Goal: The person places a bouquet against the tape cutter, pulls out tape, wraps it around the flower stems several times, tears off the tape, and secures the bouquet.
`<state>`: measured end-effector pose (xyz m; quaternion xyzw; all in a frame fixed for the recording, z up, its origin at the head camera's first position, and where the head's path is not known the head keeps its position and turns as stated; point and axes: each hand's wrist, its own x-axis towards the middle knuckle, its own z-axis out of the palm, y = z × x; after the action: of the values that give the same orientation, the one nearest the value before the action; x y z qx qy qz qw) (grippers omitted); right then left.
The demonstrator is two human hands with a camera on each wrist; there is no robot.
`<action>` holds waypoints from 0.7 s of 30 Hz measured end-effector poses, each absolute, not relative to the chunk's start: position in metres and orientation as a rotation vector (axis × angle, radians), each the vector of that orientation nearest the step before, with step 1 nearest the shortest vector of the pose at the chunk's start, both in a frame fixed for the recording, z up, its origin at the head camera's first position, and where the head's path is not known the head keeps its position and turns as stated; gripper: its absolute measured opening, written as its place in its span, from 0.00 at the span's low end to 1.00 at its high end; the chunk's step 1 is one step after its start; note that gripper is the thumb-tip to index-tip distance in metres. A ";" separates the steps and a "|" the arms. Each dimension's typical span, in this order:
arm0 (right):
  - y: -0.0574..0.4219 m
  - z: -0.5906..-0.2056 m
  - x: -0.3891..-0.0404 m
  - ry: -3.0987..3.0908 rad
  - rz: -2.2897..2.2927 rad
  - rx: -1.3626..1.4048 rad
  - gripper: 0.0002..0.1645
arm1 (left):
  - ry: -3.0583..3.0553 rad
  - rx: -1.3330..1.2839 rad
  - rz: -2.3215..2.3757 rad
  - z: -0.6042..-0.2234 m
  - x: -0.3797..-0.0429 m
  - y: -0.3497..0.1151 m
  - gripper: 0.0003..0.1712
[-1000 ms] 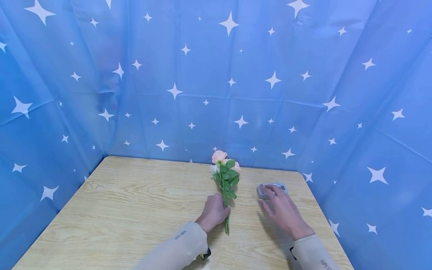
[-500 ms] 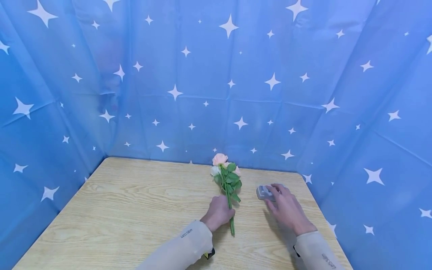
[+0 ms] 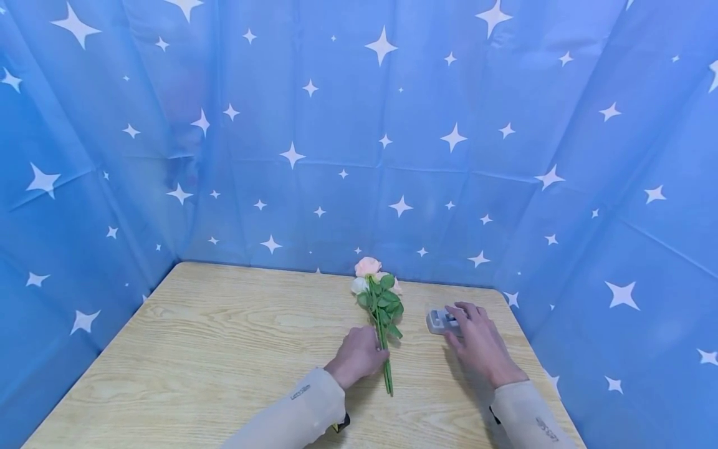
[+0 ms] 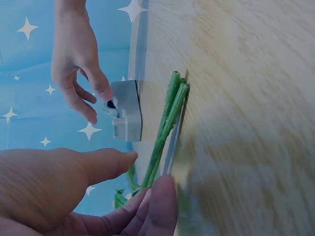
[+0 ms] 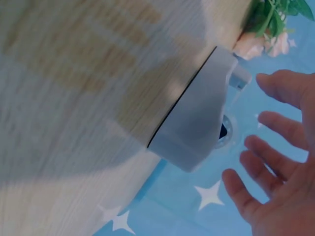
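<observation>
Just below the centre of the head view, a bunch of pink and white flowers (image 3: 387,305) lies on the wood-grained surface (image 3: 241,349). The left hand (image 3: 359,354) is at its green stems (image 4: 166,123), thumb and fingers parted. Farther right, the right hand (image 3: 481,344) hovers beside a grey object (image 5: 194,110), fingers spread, holding nothing.

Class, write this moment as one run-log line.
left hand: at flower stems; right hand: not gripping, near grey tape dispenser; blooms: toward curtain
</observation>
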<state>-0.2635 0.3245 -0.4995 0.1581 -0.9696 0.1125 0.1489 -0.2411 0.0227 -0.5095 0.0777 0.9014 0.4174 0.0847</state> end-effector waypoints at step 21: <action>0.343 -0.499 -0.306 -2.969 0.325 0.517 0.31 | 2.828 0.510 1.340 -0.489 -0.244 0.027 0.04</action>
<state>-0.3057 0.3435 -0.4991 0.1703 -0.9780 0.1071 0.0554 -0.2435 0.0273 -0.4889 0.1608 0.8918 0.4226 -0.0147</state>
